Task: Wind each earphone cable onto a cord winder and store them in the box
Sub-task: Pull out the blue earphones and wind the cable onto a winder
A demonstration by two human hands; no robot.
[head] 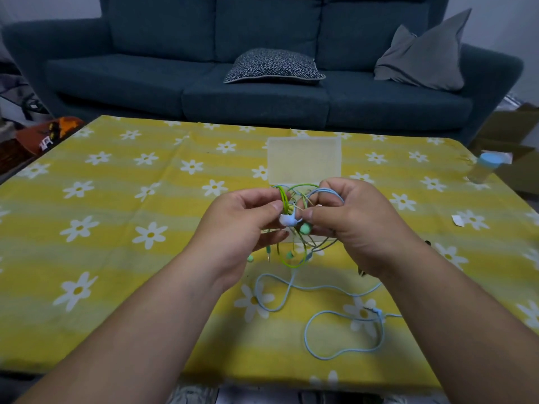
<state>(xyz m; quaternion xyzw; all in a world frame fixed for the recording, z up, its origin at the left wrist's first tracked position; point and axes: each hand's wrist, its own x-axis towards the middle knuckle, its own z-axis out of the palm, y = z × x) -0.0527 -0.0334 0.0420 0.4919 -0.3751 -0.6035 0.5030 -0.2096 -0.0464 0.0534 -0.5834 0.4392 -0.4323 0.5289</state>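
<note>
You are early on: your left hand (245, 225) and right hand (350, 223), fingers curled, both pinch a tangle of green cable (282, 199) and blue cable (305, 335) around a small white winder (287, 220), held just near of the box (303, 158), with the blue cable's tail loose on the worktop (116, 258) and nothing neatly wound yet.

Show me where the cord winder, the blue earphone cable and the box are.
white cord winder (288, 220), head view, on its white body.
blue earphone cable (305, 335), head view, on the left edge of its nearest loop.
translucent box (303, 154), head view, on the middle of its pale flat face.
</note>
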